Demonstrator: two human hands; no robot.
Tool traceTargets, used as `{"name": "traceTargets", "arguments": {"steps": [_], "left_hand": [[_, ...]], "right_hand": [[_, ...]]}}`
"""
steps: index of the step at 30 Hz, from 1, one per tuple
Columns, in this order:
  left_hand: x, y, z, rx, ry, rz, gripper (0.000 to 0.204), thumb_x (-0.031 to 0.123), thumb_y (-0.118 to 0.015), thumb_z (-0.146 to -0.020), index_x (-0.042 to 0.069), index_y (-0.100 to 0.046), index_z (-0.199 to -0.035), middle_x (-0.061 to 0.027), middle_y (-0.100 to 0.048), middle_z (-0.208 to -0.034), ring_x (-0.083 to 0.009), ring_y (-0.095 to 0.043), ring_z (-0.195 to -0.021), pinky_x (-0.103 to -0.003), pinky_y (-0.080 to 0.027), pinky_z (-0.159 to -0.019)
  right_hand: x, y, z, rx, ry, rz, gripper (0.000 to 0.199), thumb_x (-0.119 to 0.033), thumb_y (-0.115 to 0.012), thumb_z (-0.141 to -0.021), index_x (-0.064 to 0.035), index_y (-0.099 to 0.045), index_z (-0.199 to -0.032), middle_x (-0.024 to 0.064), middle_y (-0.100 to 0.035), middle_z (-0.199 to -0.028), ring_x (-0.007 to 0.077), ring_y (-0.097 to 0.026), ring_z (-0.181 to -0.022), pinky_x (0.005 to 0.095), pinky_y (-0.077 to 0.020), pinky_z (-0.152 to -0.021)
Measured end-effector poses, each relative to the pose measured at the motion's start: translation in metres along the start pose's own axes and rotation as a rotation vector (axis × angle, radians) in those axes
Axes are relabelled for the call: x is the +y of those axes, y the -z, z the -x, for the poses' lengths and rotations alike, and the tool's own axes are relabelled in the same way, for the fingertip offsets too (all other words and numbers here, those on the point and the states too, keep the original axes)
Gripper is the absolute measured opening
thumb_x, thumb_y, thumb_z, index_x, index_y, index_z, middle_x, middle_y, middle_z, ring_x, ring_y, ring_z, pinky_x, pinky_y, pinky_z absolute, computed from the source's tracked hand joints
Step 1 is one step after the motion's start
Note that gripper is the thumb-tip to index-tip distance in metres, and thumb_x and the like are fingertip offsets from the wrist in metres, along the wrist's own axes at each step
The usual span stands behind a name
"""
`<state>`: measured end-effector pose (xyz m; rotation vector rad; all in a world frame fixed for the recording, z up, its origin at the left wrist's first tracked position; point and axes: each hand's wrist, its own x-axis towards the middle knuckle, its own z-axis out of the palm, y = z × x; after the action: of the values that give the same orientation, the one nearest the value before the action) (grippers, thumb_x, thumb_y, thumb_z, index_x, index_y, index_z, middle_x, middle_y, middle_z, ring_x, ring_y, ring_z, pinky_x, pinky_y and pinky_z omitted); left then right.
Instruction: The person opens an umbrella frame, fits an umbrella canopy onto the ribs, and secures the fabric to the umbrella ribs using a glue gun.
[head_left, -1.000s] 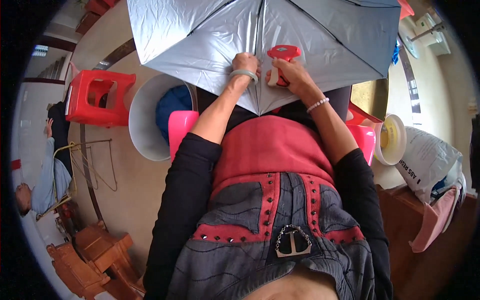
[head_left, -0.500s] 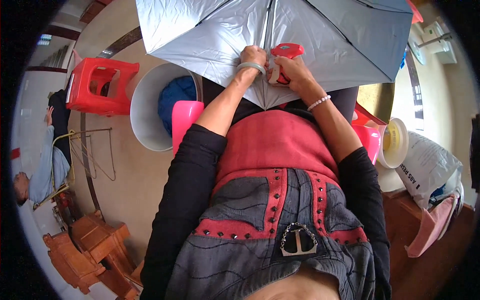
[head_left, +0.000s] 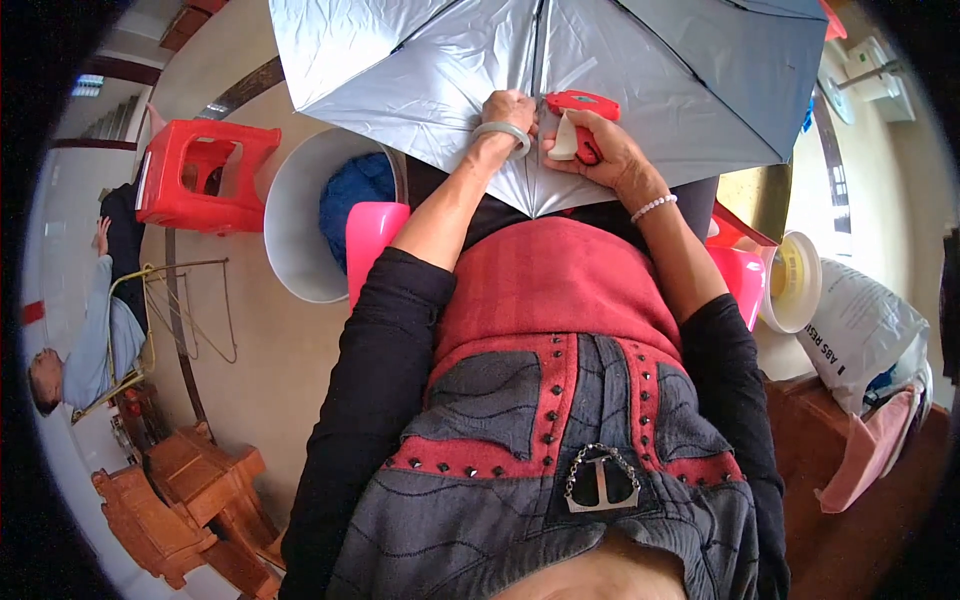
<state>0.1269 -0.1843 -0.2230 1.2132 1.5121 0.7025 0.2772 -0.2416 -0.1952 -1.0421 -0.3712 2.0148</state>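
Observation:
A silver-lined umbrella canopy point(head_left: 430, 85) is spread across my lap, its dark ribs running outward from me. My left hand point(head_left: 508, 108), with a pale bangle at the wrist, is closed at the central rib and pinches the umbrella there; its fingertips are partly hidden. Just right of it, my right hand point(head_left: 610, 150) grips a red and white handheld tool point(head_left: 583, 103) by its handle. The tool's front end points left toward the rib, close to my left fingers. Its exact kind is not clear.
Left of my pink chair arm point(head_left: 374, 240) stands a white bucket point(head_left: 300, 240) holding blue cloth, with a red plastic stool point(head_left: 205, 212) beyond it. On the right are another pale bucket point(head_left: 808, 290) and a white sack point(head_left: 870, 320). Another person point(head_left: 110, 320) is at far left.
My right hand has turned and shifted slightly right and down, so the red and white tool now lies more sideways toward the rib. The left hand stays put on the umbrella.

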Motion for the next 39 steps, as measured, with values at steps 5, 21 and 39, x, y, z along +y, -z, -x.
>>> {"name": "traceTargets", "arguments": {"steps": [5,21,39], "left_hand": [[-0.003,0.003,-0.003,-0.051,-0.041,0.034,0.023,0.018,-0.050,-0.080,-0.002,-0.060,-0.077,-0.0089,-0.059,-0.057,-0.0160,-0.053,-0.040,-0.028,-0.043,-0.039],[0.005,0.007,0.007,-0.124,-0.017,0.163,0.019,0.015,-0.049,-0.084,0.000,-0.056,-0.076,-0.0027,-0.051,-0.056,-0.0097,-0.044,-0.042,-0.023,-0.038,-0.037],[0.005,0.008,0.005,-0.161,0.019,0.235,0.016,0.014,-0.050,-0.084,0.001,-0.055,-0.078,-0.0021,-0.052,-0.061,-0.0076,-0.044,-0.044,-0.022,-0.036,-0.037]], "right_hand": [[0.000,0.000,0.000,-0.037,0.002,-0.009,0.031,-0.024,-0.051,-0.085,-0.0042,-0.047,-0.109,0.0147,-0.060,-0.087,0.0261,-0.062,-0.077,0.0455,-0.0527,-0.072],[0.000,0.001,-0.001,-0.111,-0.020,0.056,0.026,-0.024,-0.048,-0.085,-0.0064,-0.049,-0.105,0.0116,-0.060,-0.084,0.0219,-0.062,-0.075,0.0405,-0.0534,-0.069],[0.003,0.003,-0.001,-0.090,0.001,0.041,0.026,-0.025,-0.050,-0.087,-0.0078,-0.048,-0.105,0.0102,-0.059,-0.084,0.0212,-0.062,-0.073,0.0421,-0.0547,-0.063]]}}
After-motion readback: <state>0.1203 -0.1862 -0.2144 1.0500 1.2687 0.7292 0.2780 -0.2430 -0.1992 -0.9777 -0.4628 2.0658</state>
